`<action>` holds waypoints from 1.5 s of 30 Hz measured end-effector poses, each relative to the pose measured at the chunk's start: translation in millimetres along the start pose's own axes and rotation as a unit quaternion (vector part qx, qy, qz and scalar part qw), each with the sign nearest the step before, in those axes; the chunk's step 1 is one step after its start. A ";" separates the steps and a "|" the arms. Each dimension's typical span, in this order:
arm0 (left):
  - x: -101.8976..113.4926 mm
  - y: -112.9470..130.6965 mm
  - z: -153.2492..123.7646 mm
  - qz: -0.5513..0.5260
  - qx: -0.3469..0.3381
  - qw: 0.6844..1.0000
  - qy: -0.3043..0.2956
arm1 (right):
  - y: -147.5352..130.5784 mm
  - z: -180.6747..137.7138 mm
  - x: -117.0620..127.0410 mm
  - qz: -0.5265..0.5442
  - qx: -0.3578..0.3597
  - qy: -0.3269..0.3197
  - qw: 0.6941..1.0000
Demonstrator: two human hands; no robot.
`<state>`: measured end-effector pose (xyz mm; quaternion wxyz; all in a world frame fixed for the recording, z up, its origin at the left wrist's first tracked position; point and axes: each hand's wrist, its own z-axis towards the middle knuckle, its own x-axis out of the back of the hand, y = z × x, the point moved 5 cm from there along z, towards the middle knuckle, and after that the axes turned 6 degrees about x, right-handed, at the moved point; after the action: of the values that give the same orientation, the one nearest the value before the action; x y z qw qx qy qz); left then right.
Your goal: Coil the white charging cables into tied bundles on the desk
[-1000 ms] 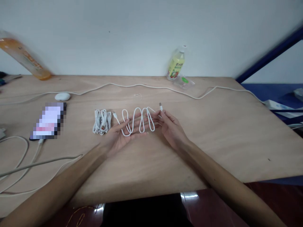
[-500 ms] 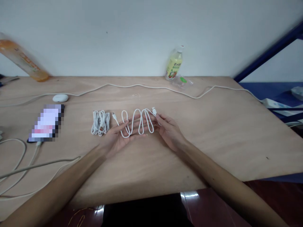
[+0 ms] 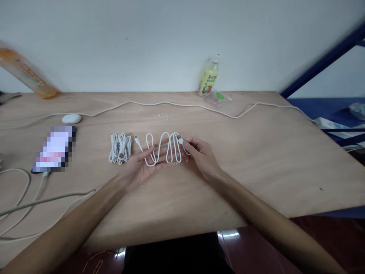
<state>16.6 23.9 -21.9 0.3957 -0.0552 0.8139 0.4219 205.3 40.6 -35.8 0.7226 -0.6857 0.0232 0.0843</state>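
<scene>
A white USB cable [image 3: 165,133] lies in zigzag folds across the fingers of my left hand [image 3: 138,167], which is palm up with the thumb pressed over the cable. One end, with a small metal-tipped plug [image 3: 137,140], sticks out past that thumb. My right hand [image 3: 203,156] pinches the other end just below its USB plug [image 3: 180,140], between thumb and fingers. Some of the right fingertips are hidden behind the hand and cable. Just left of my left hand, tied bundles of white cable [image 3: 120,148] rest on the wooden table [image 3: 270,163].
At left lie a phone [image 3: 54,148] with a cord plugged in, a white case [image 3: 72,118] and loose cords. Along the wall stand an orange bottle [image 3: 31,78] and a yellow drink bottle [image 3: 209,78] beside a plastic wrapper [image 3: 218,98]. A long white cord [image 3: 164,102] crosses the back.
My right hand has shifted slightly left with the USB plug, which has turned and now sits lower, against the last folds. My left hand has stayed nearly still.
</scene>
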 end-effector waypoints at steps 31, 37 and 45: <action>6.0 3.5 -0.3 -0.002 0.003 1.000 0.030 | -27.3 5.8 6.6 -0.110 -0.041 -0.181 0.977; 7.1 4.5 -0.8 -0.013 -0.002 1.000 0.022 | -28.6 6.4 7.7 -0.091 -0.056 -0.190 0.976; 4.4 7.1 -2.1 -0.019 -0.005 0.999 0.030 | -14.4 10.8 18.8 -0.088 -0.084 -0.145 0.982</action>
<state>9.4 27.9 -19.6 0.3785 -0.0849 0.8221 0.4168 225.1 52.4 -23.8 0.6627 -0.7239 -0.1492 0.1206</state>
